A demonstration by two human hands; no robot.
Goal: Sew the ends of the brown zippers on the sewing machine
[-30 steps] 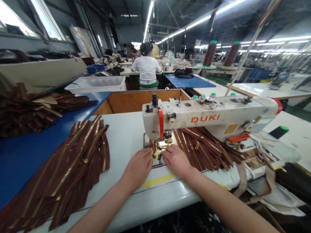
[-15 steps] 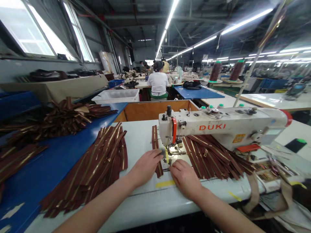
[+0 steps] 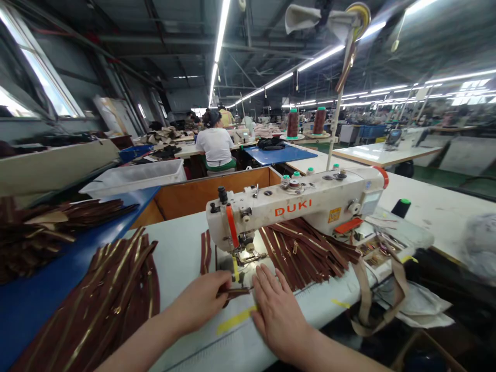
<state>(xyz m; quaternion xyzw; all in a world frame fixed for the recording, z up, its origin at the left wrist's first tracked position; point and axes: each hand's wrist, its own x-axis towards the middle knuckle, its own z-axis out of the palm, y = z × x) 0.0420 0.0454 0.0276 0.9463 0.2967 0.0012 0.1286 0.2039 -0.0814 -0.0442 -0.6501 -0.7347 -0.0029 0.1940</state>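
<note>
Beside the needle area of a white sewing machine (image 3: 294, 206), my left hand (image 3: 205, 299) pinches the near end of a brown zipper (image 3: 206, 253). That end sticks out to the right from between thumb and fingers; the zipper's far part lies left of the machine head, and its middle is covered by the hand. My right hand (image 3: 277, 312) rests flat on the machine bed just in front of the presser foot (image 3: 248, 258), fingers stretched out and holding nothing. A pile of brown zippers (image 3: 306, 250) lies under the machine arm, right of the needle.
More brown zippers (image 3: 112, 294) are heaped at left, and another bundle (image 3: 58, 227) sits on the blue table (image 3: 42, 299). A small parts tray (image 3: 382, 253) and a hanging beige strap (image 3: 362, 294) are at right. A person in a white shirt (image 3: 217, 145) sits ahead.
My left hand has closed on the near end of the zipper and turned it rightward. My right hand has flattened, with its fingers now reaching forward. The view has swung to the right.
</note>
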